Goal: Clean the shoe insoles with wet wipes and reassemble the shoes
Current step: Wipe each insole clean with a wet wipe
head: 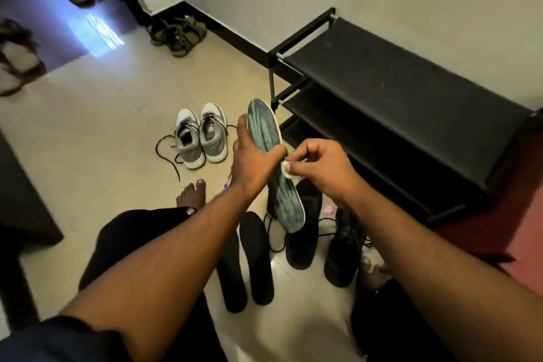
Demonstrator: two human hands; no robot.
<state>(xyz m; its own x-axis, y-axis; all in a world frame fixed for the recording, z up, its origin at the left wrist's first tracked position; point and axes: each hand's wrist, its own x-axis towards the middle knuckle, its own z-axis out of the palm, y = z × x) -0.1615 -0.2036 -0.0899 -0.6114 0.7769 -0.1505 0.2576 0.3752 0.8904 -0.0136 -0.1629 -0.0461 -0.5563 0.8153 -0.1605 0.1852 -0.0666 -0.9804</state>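
My left hand [252,160] grips green insole [266,138] | right hand [318,164] pinches wipe [286,170] | support underneath, stroke heelward firmly.

Dim, warm indoor light over the glossy cream tiled floor [97,114]. Cold blue-white glare patch far left of the black fabric-shelved shoe rack [396,103]. Soft shadows beneath that rack. Wide-angle bending and blur at the edges.
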